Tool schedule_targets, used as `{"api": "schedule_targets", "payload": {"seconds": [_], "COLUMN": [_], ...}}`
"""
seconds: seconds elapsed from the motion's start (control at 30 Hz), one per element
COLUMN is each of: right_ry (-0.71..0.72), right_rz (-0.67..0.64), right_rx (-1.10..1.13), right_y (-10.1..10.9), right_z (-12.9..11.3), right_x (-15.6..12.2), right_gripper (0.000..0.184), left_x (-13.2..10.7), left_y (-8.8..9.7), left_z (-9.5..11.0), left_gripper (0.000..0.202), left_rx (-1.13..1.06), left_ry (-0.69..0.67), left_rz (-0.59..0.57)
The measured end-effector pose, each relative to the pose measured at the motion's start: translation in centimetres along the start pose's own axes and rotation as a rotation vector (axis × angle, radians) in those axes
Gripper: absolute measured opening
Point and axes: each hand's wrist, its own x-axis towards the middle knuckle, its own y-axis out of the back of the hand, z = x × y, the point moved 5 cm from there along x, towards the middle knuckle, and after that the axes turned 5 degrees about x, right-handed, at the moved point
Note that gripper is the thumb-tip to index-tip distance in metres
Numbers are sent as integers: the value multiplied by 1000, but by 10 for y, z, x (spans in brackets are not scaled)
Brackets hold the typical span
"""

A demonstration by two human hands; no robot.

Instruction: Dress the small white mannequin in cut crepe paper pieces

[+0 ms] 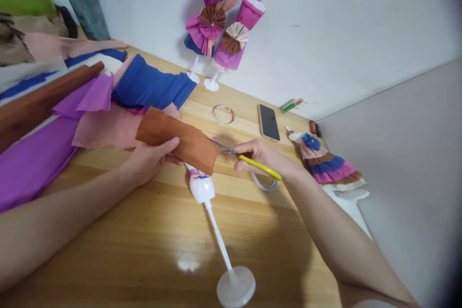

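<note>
My left hand (151, 156) is closed on a folded strip of brown crepe paper (176, 139), held above the wooden table (144, 231). My right hand (258, 154) grips yellow-handled scissors (245, 158), and their blades meet the right edge of the brown paper. Under the paper lies a small white mannequin stand (216, 221) on its side, its round base (236, 286) near the front edge. A roll of tape (265, 184) sits just below my right wrist.
Purple, pink and blue crepe sheets (108, 106) and a brown roll (39, 101) cover the left. Two dressed paper mannequins (220, 24) stand by the wall. A phone (269, 121), tape ring (224, 114), glue stick (292, 105) and a finished layered paper dress (330, 166) lie to the right.
</note>
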Motion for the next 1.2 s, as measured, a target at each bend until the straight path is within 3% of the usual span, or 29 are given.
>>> {"api": "schedule_targets", "payload": {"seconds": [0.13, 0.4, 0.73, 0.93, 1.2], "right_ry": [9, 183, 210, 229, 235], "right_rz": [5, -124, -188, -210, -165], "right_rx": [-7, -8, -76, -98, -103], "right_y": [0, -5, -6, -7, -7], "right_z": [-3, -12, -17, -24, -28], "right_x": [-1, -4, 3, 5, 7], "right_gripper": [42, 49, 39, 45, 40], "left_x": [0, -1, -1, -2, -1], "left_y": [-1, -1, -2, -3, -3], "left_z": [1, 1, 2, 3, 2], "left_gripper": [29, 23, 39, 48, 38], "left_rx": [1, 16, -6, -11, -28], "left_ry": [-16, 2, -2, -7, -7], "left_rz": [3, -4, -11, -18, -7]}}
